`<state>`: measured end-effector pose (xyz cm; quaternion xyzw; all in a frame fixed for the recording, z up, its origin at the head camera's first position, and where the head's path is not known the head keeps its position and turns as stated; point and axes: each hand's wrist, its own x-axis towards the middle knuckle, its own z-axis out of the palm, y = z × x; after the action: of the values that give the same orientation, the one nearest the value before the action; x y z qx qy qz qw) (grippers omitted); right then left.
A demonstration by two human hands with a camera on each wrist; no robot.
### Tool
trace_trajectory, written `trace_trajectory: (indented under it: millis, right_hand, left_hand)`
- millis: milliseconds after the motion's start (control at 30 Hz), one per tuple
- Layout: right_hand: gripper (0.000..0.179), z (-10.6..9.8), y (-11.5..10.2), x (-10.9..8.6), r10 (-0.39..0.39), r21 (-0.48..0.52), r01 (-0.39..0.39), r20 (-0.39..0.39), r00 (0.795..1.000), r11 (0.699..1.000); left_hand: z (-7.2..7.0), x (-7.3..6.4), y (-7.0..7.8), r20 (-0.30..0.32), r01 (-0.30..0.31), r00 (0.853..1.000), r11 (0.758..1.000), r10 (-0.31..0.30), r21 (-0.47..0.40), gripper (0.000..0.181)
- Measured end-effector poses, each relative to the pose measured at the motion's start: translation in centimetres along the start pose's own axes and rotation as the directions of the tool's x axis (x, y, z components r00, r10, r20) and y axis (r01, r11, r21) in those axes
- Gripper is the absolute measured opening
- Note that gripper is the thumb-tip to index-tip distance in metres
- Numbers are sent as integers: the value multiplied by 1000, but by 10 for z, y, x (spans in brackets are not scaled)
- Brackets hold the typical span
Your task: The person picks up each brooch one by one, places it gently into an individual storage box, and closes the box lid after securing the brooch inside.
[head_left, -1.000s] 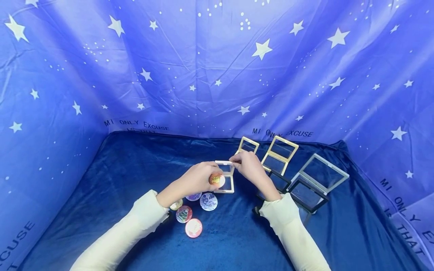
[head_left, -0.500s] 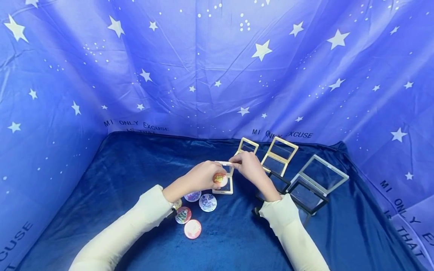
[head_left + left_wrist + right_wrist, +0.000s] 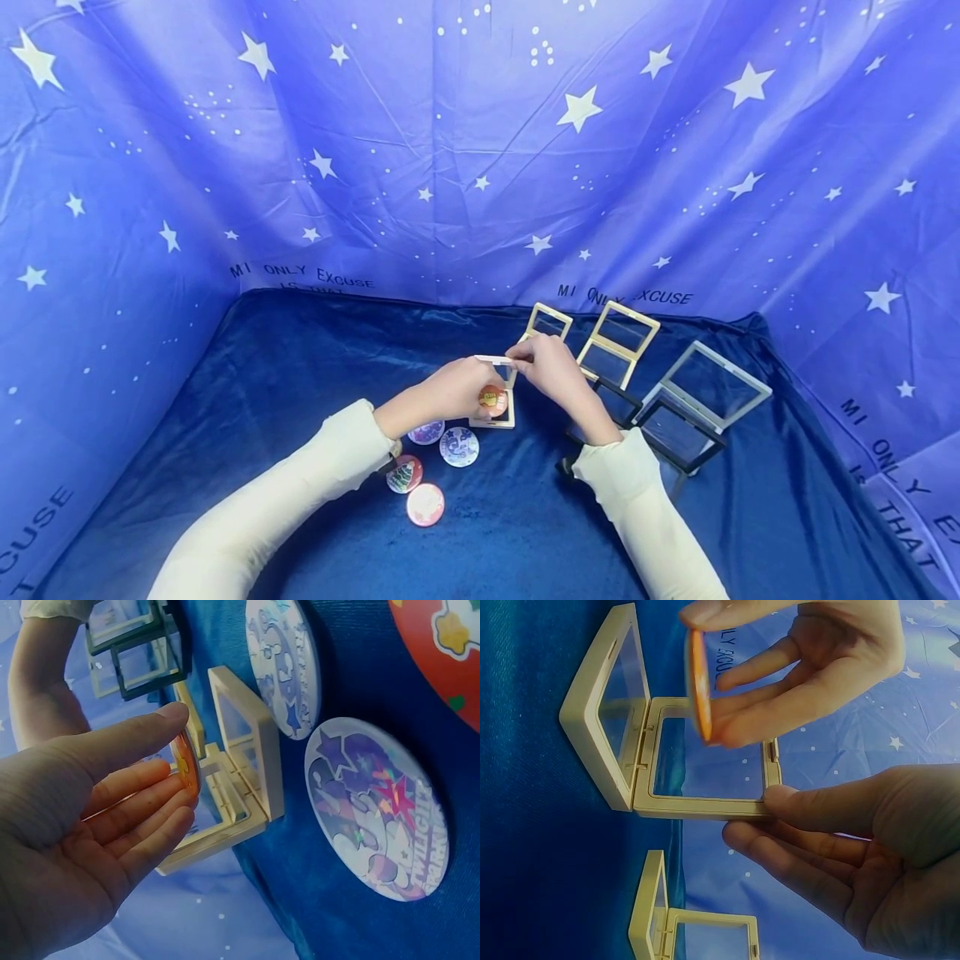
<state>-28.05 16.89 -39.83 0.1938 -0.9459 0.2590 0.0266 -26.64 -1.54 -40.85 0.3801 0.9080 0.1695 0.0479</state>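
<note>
My left hand (image 3: 453, 390) pinches an orange button badge (image 3: 491, 401) between thumb and fingers. In the head view the badge appears over the lower half of a cream, hinged display frame (image 3: 495, 424) with clear panes. The right wrist view shows that badge (image 3: 699, 686) edge-on, apart from the unfolded frame (image 3: 649, 805). With thumb and fingers, my right hand (image 3: 551, 367) grips the raised half of this frame at its top edge. Purple (image 3: 379, 814) and pale blue (image 3: 459, 447) badges lie just below my left hand.
A red badge with a tree (image 3: 405, 473) and a pink badge (image 3: 426, 505) lie nearer the front. A small cream frame (image 3: 552, 315), a larger yellow frame (image 3: 621, 346), a grey frame (image 3: 712, 383) and black frames (image 3: 684, 435) stand unfolded to the right.
My left hand has shifted slightly right with the orange badge, which now appears over the frame's lower pane. The right hand keeps its grip on the frame's top edge.
</note>
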Motion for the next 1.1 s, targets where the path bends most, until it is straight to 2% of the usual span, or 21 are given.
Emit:
trace_trajectory:
  millis: [400, 800, 1100]
  right_hand:
    - [9, 1, -1, 0, 0, -5, 0, 3, 1000, 1000]
    - [9, 1, -1, -1, 0, -4, 0, 11, 1000, 1000]
    - [10, -1, -2, -2, -12, -2, 12, 19, 1000, 1000]
  left_hand:
    - [12, 4, -3, -6, -21, 1000, 998, 21, 67, 29]
    - [18, 5, -5, -10, 4, 1000, 995, -3, 100, 27]
    - [21, 4, -3, -22, 12, 1000, 986, -9, 166, 35]
